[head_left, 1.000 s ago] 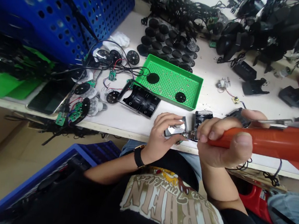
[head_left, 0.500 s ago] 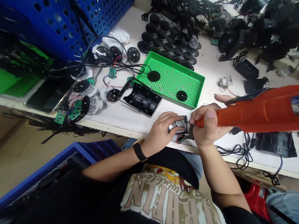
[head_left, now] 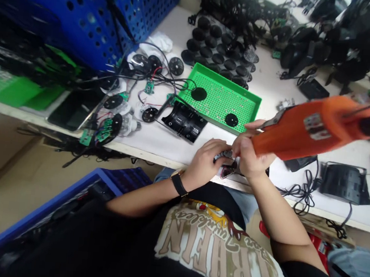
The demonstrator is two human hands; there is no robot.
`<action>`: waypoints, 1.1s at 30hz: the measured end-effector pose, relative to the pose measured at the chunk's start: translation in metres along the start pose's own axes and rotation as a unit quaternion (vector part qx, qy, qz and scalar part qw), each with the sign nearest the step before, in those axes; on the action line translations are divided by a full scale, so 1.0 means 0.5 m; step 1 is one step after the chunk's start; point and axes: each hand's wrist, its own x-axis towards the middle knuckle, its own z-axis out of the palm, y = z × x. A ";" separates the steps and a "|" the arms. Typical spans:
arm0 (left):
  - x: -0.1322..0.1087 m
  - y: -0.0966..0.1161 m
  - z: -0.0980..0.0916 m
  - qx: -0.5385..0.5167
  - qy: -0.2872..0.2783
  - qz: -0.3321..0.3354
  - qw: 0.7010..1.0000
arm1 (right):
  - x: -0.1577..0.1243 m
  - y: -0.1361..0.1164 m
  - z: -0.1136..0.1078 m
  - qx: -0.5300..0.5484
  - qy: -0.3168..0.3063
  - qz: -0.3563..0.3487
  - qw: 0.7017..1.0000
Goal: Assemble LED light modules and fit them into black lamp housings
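hands close together at the edge of the worktop (head_left: 163, 26): the left hand (head_left: 204, 160), a black-strapped watch (head_left: 177, 184) on its wrist, curls its fingers over a small dark-and-silver part (head_left: 223, 155), pinching it low, with thin red wiring (head_left: 227, 173) showing just beneath. the right hand (head_left: 251, 156) is closed around the fat orange handle of a power tool (head_left: 308, 127), its nose aimed down at that part; the tip is hidden behind the fingers. the step in hand looks like close work on the part with the tool, which seems to call for a steady left-hand hold. beyond the hands lie a black ribbed casing (head_left: 184, 121), a green perforated tray (head_left: 252, 117) holding two black discs (head_left: 199, 93), rows of black rubber pads (head_left: 214, 44), small green circuit boards (head_left: 104, 130) and a blue perforated crate (head_left: 118, 21), with a heap of black cables (head_left: 241, 8) along the far side.
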 end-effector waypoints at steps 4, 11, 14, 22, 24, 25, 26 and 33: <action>-0.002 -0.002 0.006 -0.009 0.014 -0.014 1.000 | 0.014 -0.045 0.010 0.087 0.048 -0.060 0.993; -0.016 -0.003 0.008 -0.073 0.013 -0.095 0.993 | 0.006 -0.087 0.053 0.172 0.082 -0.111 0.975; -0.017 0.002 0.004 -0.072 0.001 -0.125 0.990 | -0.006 -0.066 0.061 0.162 0.037 -0.091 0.982; -0.017 0.006 0.000 -0.045 -0.008 -0.129 0.991 | -0.009 -0.053 0.068 0.119 0.045 -0.060 0.990; -0.016 0.008 -0.002 -0.043 -0.009 -0.125 0.991 | -0.009 -0.055 0.069 0.109 0.041 -0.056 0.992; -0.016 0.009 -0.002 -0.043 -0.010 -0.125 0.991 | -0.010 -0.053 0.069 0.104 0.039 -0.056 0.992; -0.015 0.009 -0.003 -0.043 -0.010 -0.126 0.991 | -0.011 -0.050 0.069 0.099 0.039 -0.056 0.993; -0.017 -0.005 0.008 -0.032 -0.013 -0.134 0.990 | -0.019 0.001 0.062 0.021 -0.004 -0.031 0.999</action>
